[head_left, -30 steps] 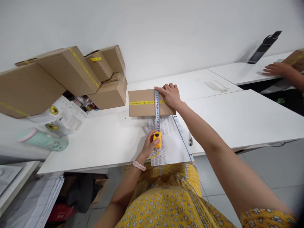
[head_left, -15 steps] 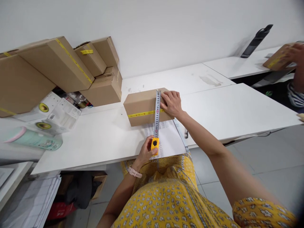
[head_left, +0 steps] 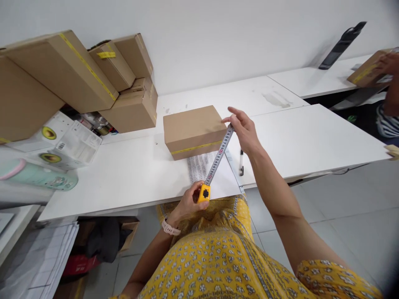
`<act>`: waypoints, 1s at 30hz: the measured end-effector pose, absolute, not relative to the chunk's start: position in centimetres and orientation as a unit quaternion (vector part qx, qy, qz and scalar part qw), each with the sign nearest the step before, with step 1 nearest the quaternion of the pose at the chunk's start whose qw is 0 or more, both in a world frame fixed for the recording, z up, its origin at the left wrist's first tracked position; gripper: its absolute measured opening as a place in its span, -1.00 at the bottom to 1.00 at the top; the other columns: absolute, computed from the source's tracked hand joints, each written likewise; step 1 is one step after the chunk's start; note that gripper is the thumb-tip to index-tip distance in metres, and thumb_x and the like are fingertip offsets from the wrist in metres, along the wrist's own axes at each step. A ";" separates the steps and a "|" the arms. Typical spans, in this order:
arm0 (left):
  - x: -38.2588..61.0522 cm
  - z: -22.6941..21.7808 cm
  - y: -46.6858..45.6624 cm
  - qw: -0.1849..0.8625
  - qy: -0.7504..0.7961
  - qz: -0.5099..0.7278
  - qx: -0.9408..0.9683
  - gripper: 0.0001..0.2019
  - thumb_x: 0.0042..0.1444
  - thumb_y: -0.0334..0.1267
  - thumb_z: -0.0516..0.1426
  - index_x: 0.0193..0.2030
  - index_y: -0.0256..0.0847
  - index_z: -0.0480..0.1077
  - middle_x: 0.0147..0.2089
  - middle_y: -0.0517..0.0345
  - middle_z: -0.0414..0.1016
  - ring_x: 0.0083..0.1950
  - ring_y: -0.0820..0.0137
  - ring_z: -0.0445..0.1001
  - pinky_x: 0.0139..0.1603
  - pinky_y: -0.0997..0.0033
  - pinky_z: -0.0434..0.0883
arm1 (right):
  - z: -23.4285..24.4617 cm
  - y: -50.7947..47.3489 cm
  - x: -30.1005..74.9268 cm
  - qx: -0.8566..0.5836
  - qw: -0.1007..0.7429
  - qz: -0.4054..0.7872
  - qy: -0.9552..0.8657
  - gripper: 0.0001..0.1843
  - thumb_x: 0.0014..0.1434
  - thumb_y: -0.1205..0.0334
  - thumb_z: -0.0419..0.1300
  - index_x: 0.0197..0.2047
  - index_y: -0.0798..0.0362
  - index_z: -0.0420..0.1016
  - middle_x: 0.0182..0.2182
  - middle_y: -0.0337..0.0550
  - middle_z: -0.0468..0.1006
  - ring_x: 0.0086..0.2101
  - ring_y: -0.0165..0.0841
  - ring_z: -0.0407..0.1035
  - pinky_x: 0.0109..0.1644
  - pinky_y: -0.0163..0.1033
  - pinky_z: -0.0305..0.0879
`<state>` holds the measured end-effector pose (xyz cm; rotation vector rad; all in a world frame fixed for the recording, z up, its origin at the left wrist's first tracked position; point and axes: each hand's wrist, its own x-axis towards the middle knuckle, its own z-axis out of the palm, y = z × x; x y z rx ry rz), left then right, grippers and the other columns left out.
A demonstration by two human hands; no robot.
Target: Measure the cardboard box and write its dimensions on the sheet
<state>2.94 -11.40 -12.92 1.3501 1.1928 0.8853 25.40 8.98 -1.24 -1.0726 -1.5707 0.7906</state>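
My left hand [head_left: 190, 200] is closed around the yellow case of a tape measure [head_left: 204, 193], close to the table's front edge. Its metal blade is pulled out and slants up to the right. My right hand [head_left: 245, 129] pinches the blade's far end between thumb and fingers, with the index finger stretched out. Behind the blade, a cardboard box [head_left: 191, 122] with yellow tape along its front side lies on the table. Printed paper [head_left: 222, 182] lies partly under the box and beneath the blade.
A pen [head_left: 241, 162] lies right of the paper. Stacked cardboard boxes [head_left: 131, 112], avocado-printed cartons [head_left: 67, 143] and a mint bottle [head_left: 46, 176] stand on the left. At the far right are a black bottle [head_left: 339, 47] and another person's hand [head_left: 388, 62] on a box [head_left: 364, 72].
The blade has come off the box top and swung to the right. My right hand has left the box and now holds the blade's end. The pen shows more fully.
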 end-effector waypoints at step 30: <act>2.1 -11.6 -4.3 0.035 0.646 0.147 0.748 -0.45 0.20 -0.26 0.21 0.33 -0.17 0.28 0.16 -0.14 0.45 0.16 -0.01 0.41 0.17 -0.05 0.37 | -14.2 5.8 31.0 -0.716 0.230 0.196 -0.629 -0.64 0.31 0.26 0.06 0.11 0.11 0.48 -0.22 0.11 0.64 -0.17 -0.11 0.50 -0.02 -0.04 0.33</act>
